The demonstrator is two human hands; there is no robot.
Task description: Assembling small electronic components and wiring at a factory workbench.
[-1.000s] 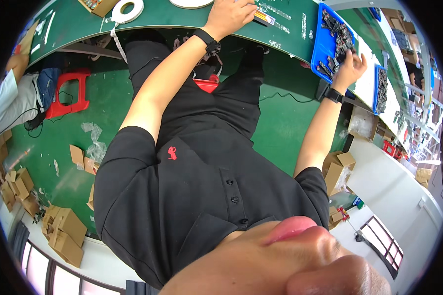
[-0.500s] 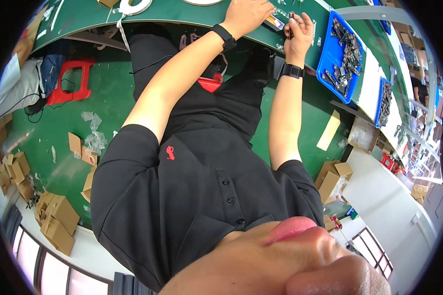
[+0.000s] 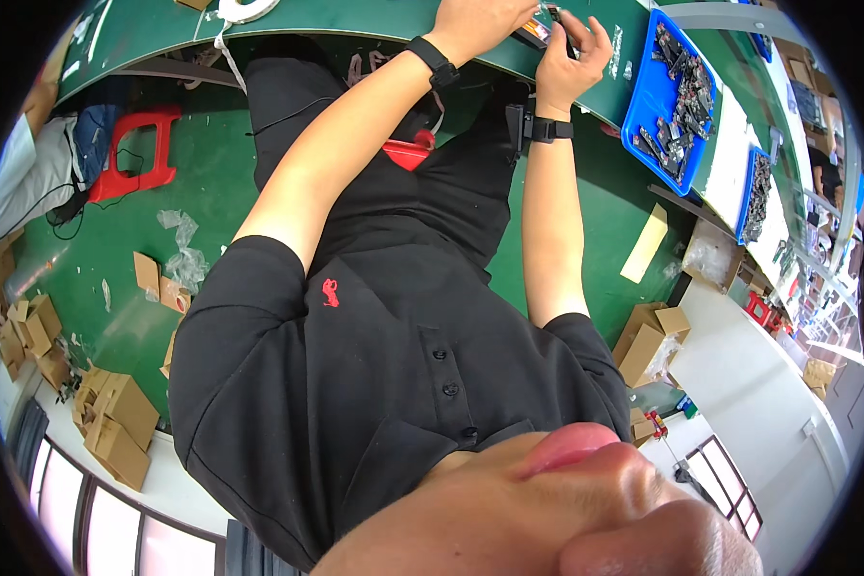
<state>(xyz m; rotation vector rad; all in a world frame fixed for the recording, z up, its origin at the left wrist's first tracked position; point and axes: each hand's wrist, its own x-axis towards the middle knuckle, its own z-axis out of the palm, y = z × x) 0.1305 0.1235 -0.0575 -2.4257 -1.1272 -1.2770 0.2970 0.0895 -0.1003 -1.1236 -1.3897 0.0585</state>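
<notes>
Dark part (image 3: 568, 41) at green tabletop (image 3: 154, 34), green floor (image 3: 211, 163) below

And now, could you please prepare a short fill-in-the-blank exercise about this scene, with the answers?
The small dark part is in the grip of the ____ hand.
The white roll lies to the ____ of the left hand.
The large tray with loose parts is coloured ____.
The plastic stool is coloured ____.

Missing words: right; left; blue; red
</notes>
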